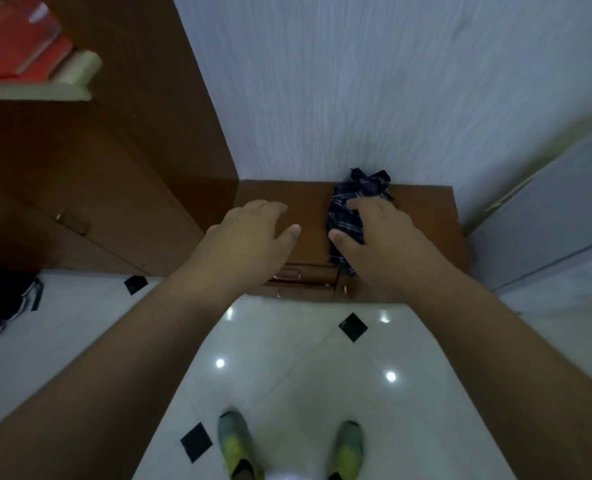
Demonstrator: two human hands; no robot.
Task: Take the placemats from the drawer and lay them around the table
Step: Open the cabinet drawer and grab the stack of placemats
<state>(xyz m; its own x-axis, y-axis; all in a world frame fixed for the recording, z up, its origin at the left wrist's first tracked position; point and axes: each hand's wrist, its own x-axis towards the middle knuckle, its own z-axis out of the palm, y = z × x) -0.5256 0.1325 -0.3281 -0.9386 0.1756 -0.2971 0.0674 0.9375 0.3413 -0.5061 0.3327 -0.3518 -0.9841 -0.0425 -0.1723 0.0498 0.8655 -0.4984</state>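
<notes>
On top of the low wooden cabinet (422, 216), against the wall: dark plaid cloth (348, 216), bunched, blue-black w/ pale stripes (placemat or not, can't tell). Far end crumpled up against the wall, near end hanging just over the cabinet's front edge.

Right hand (374, 233) on the cloth, palm down. Fingers draped over the fabric, thumb (339, 237) out to the side at the cloth's left edge. Looks like resting or pressing rather than a closed grip; fingertips hidden behind the knuckles, so real pinch or not: can't tell.

Left hand (253, 233) just beside, over bare cabinet top, holding nothing. Fingers loosely spread, thumb pointing toward the right hand. Touching the wood or hovering above it: can't tell. Narrow gap of wood between the two hands.

Below the hands, cabinet front w/ stacked drawers (305, 275), both closed, each w/ a metal handle (287, 273). Small knob further right, on a separate panel.

Left of cabinet: taller brown wardrobe (114, 168) w/ its own handle. Above it, upper left, red boxes (14, 39) on a pale shelf (blurred).

Behind: pale textured wall (356, 81). Right edge: grey-white door or panel.

Floor: glossy white tiles (305, 375) w/ small black diamond insets, light spots reflected. Dark clothing heap (3, 299) at far left. Bottom centre: two feet in grey-and-yellow shoes (239, 445), pointing at the cabinet.
</notes>
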